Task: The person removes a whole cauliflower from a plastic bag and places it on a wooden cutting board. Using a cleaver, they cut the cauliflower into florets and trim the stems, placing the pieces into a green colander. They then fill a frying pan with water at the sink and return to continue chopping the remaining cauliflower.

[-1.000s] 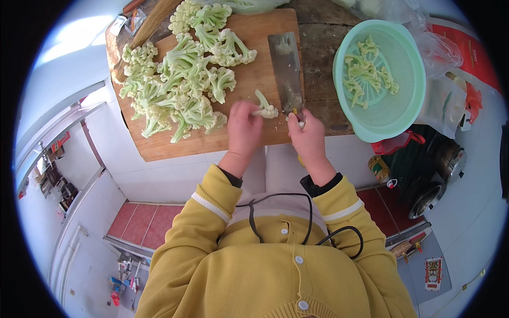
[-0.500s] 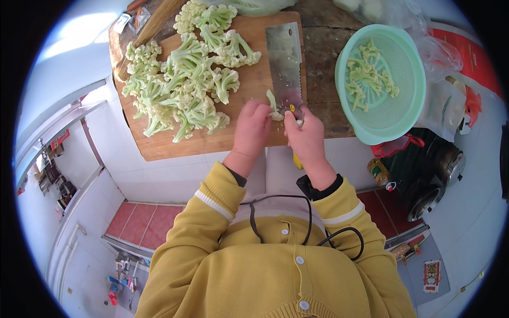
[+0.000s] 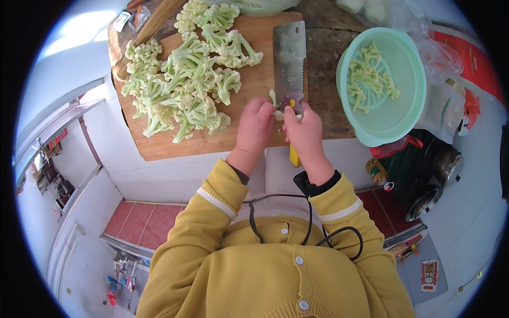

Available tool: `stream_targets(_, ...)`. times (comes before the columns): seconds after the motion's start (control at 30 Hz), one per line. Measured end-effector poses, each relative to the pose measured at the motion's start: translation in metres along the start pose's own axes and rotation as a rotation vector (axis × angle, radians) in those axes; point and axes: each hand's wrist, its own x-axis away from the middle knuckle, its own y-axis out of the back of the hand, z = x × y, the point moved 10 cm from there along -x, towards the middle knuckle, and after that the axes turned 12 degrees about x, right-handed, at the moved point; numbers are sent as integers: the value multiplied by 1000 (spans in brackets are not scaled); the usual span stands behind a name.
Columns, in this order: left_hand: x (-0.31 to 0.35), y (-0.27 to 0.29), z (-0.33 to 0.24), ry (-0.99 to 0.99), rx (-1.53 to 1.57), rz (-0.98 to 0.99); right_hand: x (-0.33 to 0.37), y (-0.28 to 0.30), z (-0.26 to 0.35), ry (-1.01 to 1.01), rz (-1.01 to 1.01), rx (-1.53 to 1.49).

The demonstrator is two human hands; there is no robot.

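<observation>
My right hand (image 3: pixel 305 131) is closed round the yellow handle of a broad kitchen knife (image 3: pixel 289 58). The blade points away from me over the right side of a wooden cutting board (image 3: pixel 249 87). Close to the blade's base, my left hand (image 3: pixel 254 128) has its fingers drawn together on a small cauliflower piece (image 3: pixel 272 96), mostly hidden by the fingers. A white bit shows between the two hands. Left of them, a large heap of cut cauliflower florets (image 3: pixel 183 87) covers much of the board.
To the right stands a pale green strainer basket (image 3: pixel 416 100) with several small floret pieces inside. Clear plastic bags (image 3: pixel 445 58) and a red package (image 3: pixel 472 58) lie beyond it. A brush-like straw bundle (image 3: pixel 159 21) rests at the far left. An oil bottle (image 3: pixel 377 170) is below.
The knife has shifted slightly right, and more of its yellow handle shows below my right hand. My left fingers now cover more of the cauliflower piece.
</observation>
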Motion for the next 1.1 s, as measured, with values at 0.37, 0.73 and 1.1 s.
stream_targets(0.37, 1, -8, 3, 18, -12, 3, -4, -4, 1, 138, -149, 287)
stream_targets(0.73, 13, 28, 30, 300, 2, -154, -15, -7, -27, 22, -21, -153)
stream_targets(1.1, 6, 3, -14, 87, -339, 109, 3, 28, -1, 57, -40, -53)
